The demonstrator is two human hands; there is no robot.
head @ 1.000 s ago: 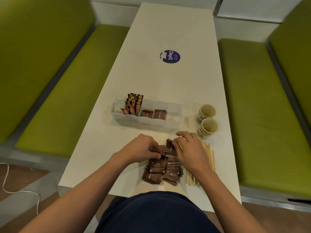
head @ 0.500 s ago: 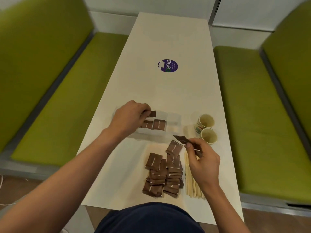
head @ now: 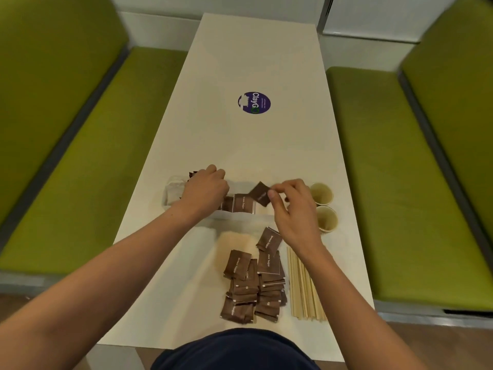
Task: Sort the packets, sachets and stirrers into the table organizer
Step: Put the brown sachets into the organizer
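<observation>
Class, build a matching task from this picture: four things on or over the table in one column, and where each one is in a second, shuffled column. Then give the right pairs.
Things
1. wooden stirrers
2. paper cups
3. round purple sticker
4. lifted brown packet

Places
A. pinched in the right hand, over the organizer
B. far half of the table, beyond the organizer
C. lying flat, right of the packet pile
D. standing right of the organizer

Pairs: 1-C, 2-D, 3-B, 4-A
</observation>
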